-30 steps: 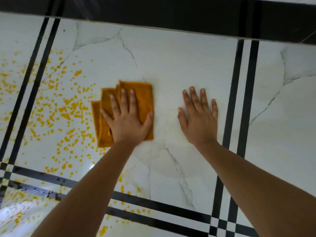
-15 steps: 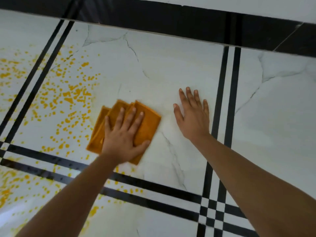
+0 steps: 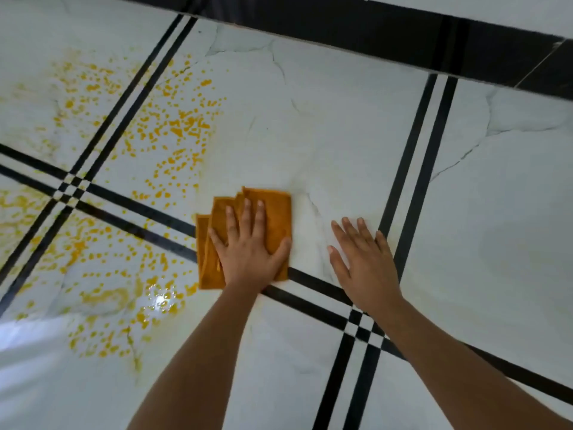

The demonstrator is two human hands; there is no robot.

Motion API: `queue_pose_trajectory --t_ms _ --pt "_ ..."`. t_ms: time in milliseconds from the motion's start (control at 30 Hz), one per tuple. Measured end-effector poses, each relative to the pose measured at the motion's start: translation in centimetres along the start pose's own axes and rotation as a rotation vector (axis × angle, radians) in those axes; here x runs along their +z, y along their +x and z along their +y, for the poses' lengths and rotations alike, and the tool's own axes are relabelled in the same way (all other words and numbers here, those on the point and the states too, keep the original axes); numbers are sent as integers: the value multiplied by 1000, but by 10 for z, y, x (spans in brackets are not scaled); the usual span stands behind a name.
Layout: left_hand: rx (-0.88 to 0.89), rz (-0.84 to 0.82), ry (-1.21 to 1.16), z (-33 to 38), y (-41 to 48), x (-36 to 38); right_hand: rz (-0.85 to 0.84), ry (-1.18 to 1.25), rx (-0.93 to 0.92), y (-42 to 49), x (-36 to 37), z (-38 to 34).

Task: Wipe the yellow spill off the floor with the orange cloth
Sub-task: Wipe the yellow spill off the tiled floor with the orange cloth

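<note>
Wiping is in hand: the orange cloth (image 3: 266, 218) is pressed flat under the left hand (image 3: 248, 249), fingers spread. The right hand (image 3: 362, 262), released, braces on the floor (image 3: 341, 135). The next stroke should be carried left into the yellow spill (image 3: 173, 128).

Indoor tiled room, likely residential; specific room cannot be told. Evidence: glossy white marble-pattern floor tiles (image 3: 341, 144) with paired black inlay lines (image 3: 417, 169) and a black skirting band (image 3: 356, 29) beyond the grips.
</note>
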State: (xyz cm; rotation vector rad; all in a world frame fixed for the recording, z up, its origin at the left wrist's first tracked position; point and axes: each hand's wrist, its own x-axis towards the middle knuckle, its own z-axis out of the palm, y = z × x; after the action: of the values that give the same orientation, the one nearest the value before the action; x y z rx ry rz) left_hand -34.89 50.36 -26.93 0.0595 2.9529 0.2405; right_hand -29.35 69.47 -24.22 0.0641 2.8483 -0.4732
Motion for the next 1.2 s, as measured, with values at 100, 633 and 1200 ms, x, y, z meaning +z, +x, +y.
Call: queue_pose_trajectory --t_ms 100,633,1200 --pt "155 -58 72 -13 -47 4 -29 -14 -21 -14 3 2" --pt "-6 -104 -220 -62 -71 -22 37 740 337 -7 12 -115" --pt "-186 -10 -448 -120 -100 -64 180 814 318 10 -48 -189"
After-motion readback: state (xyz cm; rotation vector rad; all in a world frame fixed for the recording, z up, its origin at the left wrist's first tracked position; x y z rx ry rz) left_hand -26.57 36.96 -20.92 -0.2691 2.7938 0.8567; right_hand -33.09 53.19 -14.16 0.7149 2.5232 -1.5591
